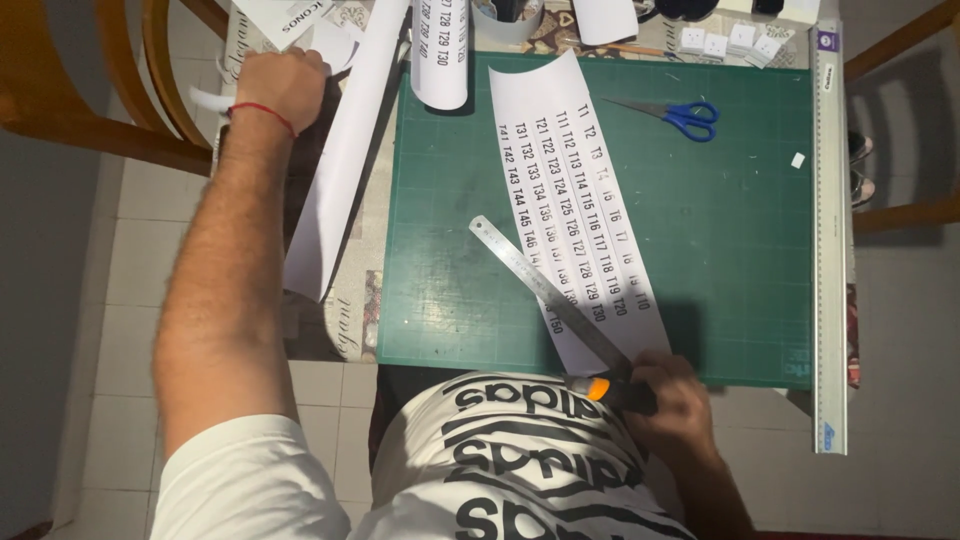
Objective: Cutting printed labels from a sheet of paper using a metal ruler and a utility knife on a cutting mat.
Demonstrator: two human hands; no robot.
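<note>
Paper strip [585,210] printed with rows of codes lies slanted on the green cutting mat [740,260], its near end at the mat's front edge, close to the person's body. The mat is under it probably to protect the table [350,310] from a blade. A short steel ruler [545,290] lies across the left part of the strip, going the same slanted way as the strip, most likely as a guide for a straight cut.

The right hand [675,400] is at the near end of the ruler, and its grip is pressed together around a cutter with an orange and black handle [615,392]. The blade itself I cannot see. The left hand [283,88] is far from this work, reaching to the top left, where it rests closed on loose white sheets [345,150]; if it pinches one of them I cannot tell.

Blue-handled scissors [680,117] lie on the mat, well apart from the strip, not in use. A long metal ruler [830,230] lies along the mat's right edge. A rolled sheet [440,50] with more codes waits above the mat.
</note>
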